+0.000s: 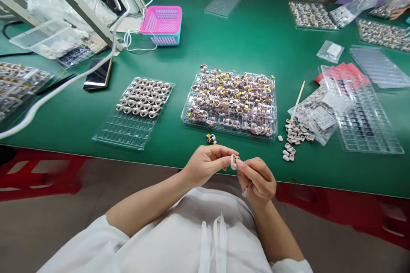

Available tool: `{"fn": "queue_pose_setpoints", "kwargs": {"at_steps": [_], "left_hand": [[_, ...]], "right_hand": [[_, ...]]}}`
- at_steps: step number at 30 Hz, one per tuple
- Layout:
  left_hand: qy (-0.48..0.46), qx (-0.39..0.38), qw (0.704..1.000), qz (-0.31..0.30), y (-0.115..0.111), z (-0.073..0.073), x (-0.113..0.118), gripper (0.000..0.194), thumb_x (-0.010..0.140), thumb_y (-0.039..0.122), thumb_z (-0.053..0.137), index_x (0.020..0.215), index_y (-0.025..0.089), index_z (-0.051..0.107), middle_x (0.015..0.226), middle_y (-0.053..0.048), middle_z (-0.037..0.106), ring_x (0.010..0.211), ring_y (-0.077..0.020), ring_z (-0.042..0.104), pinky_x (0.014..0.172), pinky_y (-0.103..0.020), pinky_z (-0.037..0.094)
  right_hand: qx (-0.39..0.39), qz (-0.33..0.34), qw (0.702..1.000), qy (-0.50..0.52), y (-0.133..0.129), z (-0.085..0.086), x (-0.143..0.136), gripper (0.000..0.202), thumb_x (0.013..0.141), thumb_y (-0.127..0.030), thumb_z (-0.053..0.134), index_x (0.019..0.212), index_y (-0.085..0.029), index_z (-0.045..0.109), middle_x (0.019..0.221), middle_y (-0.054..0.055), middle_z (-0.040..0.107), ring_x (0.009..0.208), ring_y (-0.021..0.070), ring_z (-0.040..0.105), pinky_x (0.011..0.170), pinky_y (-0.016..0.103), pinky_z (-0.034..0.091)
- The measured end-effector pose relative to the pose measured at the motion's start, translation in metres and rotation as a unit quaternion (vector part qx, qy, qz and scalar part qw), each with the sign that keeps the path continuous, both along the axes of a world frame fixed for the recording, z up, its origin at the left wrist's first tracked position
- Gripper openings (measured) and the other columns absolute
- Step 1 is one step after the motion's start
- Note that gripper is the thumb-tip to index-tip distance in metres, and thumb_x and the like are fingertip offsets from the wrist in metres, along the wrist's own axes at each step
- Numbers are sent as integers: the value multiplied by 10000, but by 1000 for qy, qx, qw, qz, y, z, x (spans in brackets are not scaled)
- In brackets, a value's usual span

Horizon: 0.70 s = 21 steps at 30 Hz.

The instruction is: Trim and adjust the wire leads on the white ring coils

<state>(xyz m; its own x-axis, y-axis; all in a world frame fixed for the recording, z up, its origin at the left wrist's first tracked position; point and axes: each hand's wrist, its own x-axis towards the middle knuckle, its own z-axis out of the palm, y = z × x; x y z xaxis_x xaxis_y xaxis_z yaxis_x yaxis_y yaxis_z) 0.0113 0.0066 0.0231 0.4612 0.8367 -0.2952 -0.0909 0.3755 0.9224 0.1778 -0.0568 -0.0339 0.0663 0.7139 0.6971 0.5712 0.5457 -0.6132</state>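
Note:
Just off the table's front edge, my left hand [206, 162] pinches a small white ring-shaped part [233, 163] between thumb and fingers. The fingertips of my right hand [260, 181] press together on the right side of that same part. A thin whitish piece with a bit of red [246, 190] sticks out below my right fingers; its kind is unclear. Close beyond my hands lies a loose ring part with a yellow tab [211, 138]. Farther back stands a clear tray [273, 130] heaped with similar ring parts. Small off-white caps [296, 132] lie scattered to the right.
Left of centre, a clear tray [121, 134] holds rows of ring parts. A phone [98, 73], a pink and teal basket [165, 25] and a white cable [60, 91] are beyond. At right are a wooden stick [298, 99], plastic bags [315, 113] and a clear tray [368, 123].

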Motion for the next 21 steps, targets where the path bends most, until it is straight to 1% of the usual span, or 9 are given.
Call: {"fn": "queue_pose_setpoints", "kwargs": {"at_steps": [4,7,11,14,16,18,21], "left_hand": [[-20,-11,1000,3,-2,-2,0,271,740,344,830,910,134,801,792,-72,783,664,-136,664,628,-225,549],[-26,-13,1000,7,-3,-2,1,250,740,322,834,908,138,808,802,-73,788,672,-132,669,619,-212,552],[-23,3,1000,8,-4,-2,2,226,751,299,827,912,141,817,835,-82,794,694,-141,686,642,-221,577],[-34,17,999,9,-5,-3,2,221,751,279,826,923,141,821,881,-89,789,728,-155,707,679,-236,599],[-49,26,998,12,-5,-5,3,222,738,258,835,926,142,822,902,-92,781,779,-172,722,713,-244,610],[-63,30,997,16,-6,-7,3,224,722,232,847,927,145,823,904,-90,776,817,-185,730,741,-249,616],[-81,10,996,27,-8,-9,4,220,712,215,854,921,154,823,898,-79,778,803,-176,731,734,-243,619]], "right_hand": [[13,-10,1000,13,0,0,-2,483,856,-100,696,1257,-364,643,824,18,674,636,164,641,547,330,536],[12,-16,999,26,-1,4,-4,432,863,-90,680,1212,-344,654,824,20,672,624,155,626,515,308,508],[-31,-46,998,40,-4,8,-9,364,871,-86,654,1142,-328,645,847,28,661,609,138,591,451,266,446],[-60,-52,994,82,-7,7,-13,298,855,-80,663,1058,-297,642,858,28,650,608,123,567,433,239,414],[-78,-49,989,115,-8,5,-15,254,855,-92,667,1019,-283,635,869,31,644,639,127,582,446,233,428],[-88,-52,985,137,-8,2,-18,203,863,-120,666,992,-272,629,880,39,644,710,148,619,491,245,472],[-80,-61,983,151,-7,1,-21,151,872,-140,657,961,-257,623,872,36,642,765,164,642,559,268,525]]}}
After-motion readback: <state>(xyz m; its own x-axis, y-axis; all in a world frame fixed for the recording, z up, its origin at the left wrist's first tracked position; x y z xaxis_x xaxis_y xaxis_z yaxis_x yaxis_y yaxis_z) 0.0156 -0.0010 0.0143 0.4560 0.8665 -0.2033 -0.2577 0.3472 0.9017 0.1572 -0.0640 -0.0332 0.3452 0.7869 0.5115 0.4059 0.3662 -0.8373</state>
